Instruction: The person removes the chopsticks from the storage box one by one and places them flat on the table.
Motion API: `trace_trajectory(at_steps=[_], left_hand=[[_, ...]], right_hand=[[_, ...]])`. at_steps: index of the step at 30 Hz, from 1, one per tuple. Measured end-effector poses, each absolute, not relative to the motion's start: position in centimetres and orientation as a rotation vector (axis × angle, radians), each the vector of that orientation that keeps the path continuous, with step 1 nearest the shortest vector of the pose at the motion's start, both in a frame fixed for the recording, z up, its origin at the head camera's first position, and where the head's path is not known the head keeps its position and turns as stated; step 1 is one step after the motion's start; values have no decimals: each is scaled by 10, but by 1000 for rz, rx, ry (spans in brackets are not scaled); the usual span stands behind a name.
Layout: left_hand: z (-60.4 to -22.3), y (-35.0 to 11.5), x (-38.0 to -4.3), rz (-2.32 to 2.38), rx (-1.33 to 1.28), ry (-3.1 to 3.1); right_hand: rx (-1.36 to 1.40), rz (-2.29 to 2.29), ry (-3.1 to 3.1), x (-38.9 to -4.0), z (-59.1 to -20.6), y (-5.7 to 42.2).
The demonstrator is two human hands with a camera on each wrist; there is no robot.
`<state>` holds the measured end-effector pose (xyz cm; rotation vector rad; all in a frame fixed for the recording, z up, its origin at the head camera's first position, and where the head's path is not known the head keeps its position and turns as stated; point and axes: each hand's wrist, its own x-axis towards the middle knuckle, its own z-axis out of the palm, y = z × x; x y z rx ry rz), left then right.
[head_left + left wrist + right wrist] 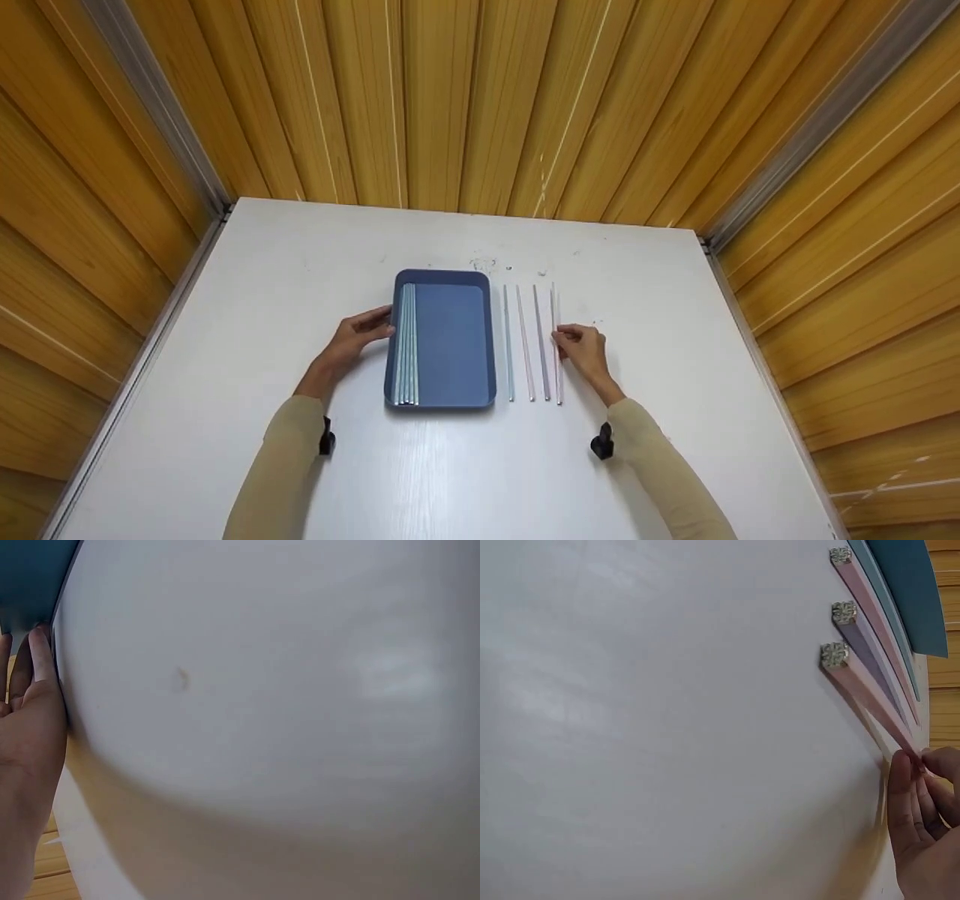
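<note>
A blue rectangular tray [457, 337] lies on the table, with several pale blue-green chopsticks [406, 345] side by side along its left wall. My left hand [356, 341] rests against the tray's left side, fingers fairly straight and their tips at the rim. Thumb and fingertips of my right hand [585, 349] pinch a pink chopstick [870, 694] along its length; its square silver-patterned end points toward me. Between that one and the tray lie a purple chopstick [541, 345], another pink chopstick [525, 345] and a light blue chopstick [508, 345], roughly parallel.
The white table [465, 472] extends around the tray. Small specks [484, 265] mark its surface beyond the tray. Wood-patterned walls [450, 105] stand behind and at both sides. Dark wrist devices [602, 442] sit at both sleeves.
</note>
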<state>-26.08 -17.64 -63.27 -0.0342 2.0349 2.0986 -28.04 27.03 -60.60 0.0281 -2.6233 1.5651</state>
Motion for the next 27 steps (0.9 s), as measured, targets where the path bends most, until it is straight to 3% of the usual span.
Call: trace_trajectory(at_steps=[27], left_hand=[[-633,-176,-262,2065,-21,2078]], right_hand=[[53,1226,-2608,-282,-616,261]])
